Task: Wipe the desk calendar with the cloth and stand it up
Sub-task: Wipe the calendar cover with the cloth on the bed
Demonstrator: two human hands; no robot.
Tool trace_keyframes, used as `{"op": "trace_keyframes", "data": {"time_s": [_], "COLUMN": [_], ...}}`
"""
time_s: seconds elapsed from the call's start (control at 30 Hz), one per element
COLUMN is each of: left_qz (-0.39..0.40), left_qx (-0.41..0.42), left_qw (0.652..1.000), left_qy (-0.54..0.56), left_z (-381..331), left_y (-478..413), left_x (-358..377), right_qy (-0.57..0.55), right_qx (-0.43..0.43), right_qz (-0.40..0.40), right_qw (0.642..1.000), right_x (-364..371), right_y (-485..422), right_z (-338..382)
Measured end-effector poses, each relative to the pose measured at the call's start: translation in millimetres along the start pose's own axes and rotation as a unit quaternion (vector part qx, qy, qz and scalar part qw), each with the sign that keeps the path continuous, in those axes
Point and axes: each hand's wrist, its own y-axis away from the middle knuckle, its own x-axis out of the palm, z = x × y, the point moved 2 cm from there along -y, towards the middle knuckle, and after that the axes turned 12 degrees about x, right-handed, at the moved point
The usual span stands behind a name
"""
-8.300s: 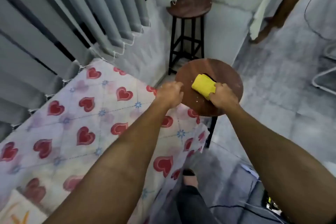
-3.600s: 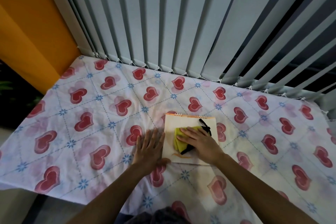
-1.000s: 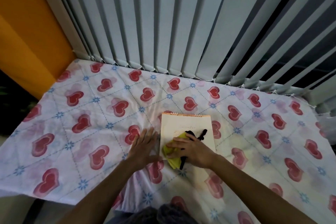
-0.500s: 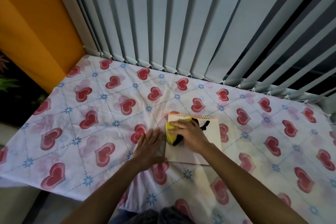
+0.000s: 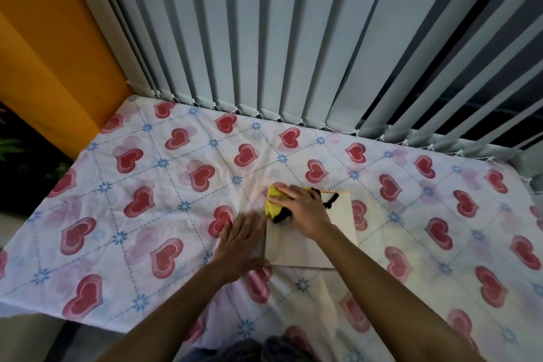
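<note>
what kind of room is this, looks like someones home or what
Probably a room in a home, though that is a guess. A heart-patterned white cloth covers the flat surface like a bedsheet or tablecloth, grey vertical blinds hang along a window behind it, and an orange painted wall stands at the left.

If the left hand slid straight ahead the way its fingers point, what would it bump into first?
Probably the yellow cloth under the right hand; the left hand points up-right along the cream spiral-bound desk calendar.

The right hand (image 5: pixel 302 211) hides most of the cloth (image 5: pixel 273 204) and the desk calendar's (image 5: pixel 296 247) upper left corner.
</note>
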Motion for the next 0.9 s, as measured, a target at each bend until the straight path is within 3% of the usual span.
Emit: {"op": "trace_keyframes", "data": {"time_s": [0.17, 0.4, 0.57, 0.7, 0.9], "left_qz": [0.01, 0.011, 0.019, 0.026, 0.036], "left_qx": [0.025, 0.024, 0.022, 0.016, 0.016], "left_qw": [0.997, 0.997, 0.997, 0.997, 0.998], "left_qy": [-0.067, -0.073, -0.068, -0.071, -0.057], "left_z": [-1, -1, -2, -4, -9], "left_y": [-1, 1, 1, 2, 3], "left_x": [0, -1, -5, -8, -12], "right_qy": [-0.009, -0.008, 0.015, 0.045, 0.052], "right_qx": [0.025, 0.103, 0.135, 0.101, -0.019], "right_qz": [-0.012, -0.024, -0.045, -0.049, -0.001], "right_qw": [1.0, 0.994, 0.99, 0.993, 0.998], "right_x": [10, 1, 1, 2, 18], "right_y": [10, 39, 46, 40, 45], "right_z": [-25, -97, -105, -76, -21]}}
